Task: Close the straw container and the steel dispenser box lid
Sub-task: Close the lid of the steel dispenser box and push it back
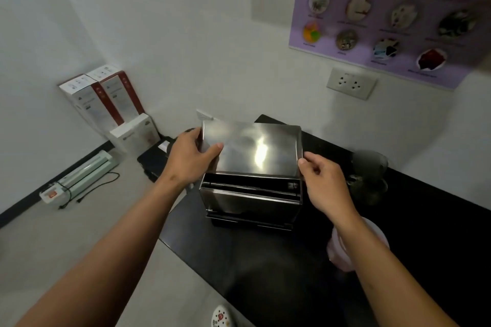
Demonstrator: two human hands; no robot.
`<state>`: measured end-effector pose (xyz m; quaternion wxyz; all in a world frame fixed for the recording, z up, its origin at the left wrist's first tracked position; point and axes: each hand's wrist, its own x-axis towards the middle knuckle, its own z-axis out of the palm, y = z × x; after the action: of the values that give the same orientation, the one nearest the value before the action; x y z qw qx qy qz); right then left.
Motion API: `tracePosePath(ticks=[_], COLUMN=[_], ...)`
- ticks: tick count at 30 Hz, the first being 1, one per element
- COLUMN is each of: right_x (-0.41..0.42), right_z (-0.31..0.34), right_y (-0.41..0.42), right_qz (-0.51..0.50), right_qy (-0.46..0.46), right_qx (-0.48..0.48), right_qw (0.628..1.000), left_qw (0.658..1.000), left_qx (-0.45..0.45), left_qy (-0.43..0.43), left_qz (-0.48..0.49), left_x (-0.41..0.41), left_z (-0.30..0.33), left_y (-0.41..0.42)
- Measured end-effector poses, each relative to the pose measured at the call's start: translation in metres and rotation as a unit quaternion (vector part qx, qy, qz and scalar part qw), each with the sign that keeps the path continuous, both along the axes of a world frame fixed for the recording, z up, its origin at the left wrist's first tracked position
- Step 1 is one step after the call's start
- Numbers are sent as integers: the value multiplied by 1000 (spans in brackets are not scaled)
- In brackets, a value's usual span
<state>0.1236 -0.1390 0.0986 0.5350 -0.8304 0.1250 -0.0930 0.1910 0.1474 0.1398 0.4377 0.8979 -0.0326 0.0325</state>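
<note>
Lid between left hand, right hand

Two arms come in from the bottom of the picture, one on each side. Both arms are bare all the way down. No sleeve shows on either arm. The left hand has no glove on it. The right hand has no glove either. No ring shows on the fingers, and no watch or band shows on the wrists. The nails look short and plain. Faint lines cross each wrist where it bends. Down at the bottom edge sits a white shoe with small round holes in it. Little bright charms, some red, are stuck in the holes.
</note>
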Motion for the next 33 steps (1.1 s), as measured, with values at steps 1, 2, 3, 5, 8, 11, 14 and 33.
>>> tracePosePath(ticks=[1, 2, 3, 5, 8, 11, 14, 33], right_x=[3, 5, 6, 6, 5, 4, 3, -4], right_z=[0, -3, -5, -9, -17, -26, -35, -55], right_y=[-1, -3, -4, -5, -5, -5, -6, -10], right_qz=[-6, -7, -8, -12, -21, -26, -6, 30], right_qy=[0, 2, 6, 15, 24, 32, 37, 20], right_qx=[3, 0, -7, -21, -34, -38, -56, -33], right_qw=[1000, 1000, 1000, 1000, 999, 998, 998, 999], left_qw=[1000, 1000, 1000, 999, 997, 996, 995, 993], left_qx=[-4, -5, -3, 1, 2, 13, 31, -20], left_qy=[7, 14, 23, 45, 71, 84, 95, 112], left_qz=[-2, -5, -9, -15, -21, -21, -19, -35], left_x=[3, 6, 8, 10, 13, 17, 22, 24], left_z=[-3, -7, -10, -18, -30, -37, -39, -58], left_y=[0, -1, -1, -2, -3, -3, -3, -3])
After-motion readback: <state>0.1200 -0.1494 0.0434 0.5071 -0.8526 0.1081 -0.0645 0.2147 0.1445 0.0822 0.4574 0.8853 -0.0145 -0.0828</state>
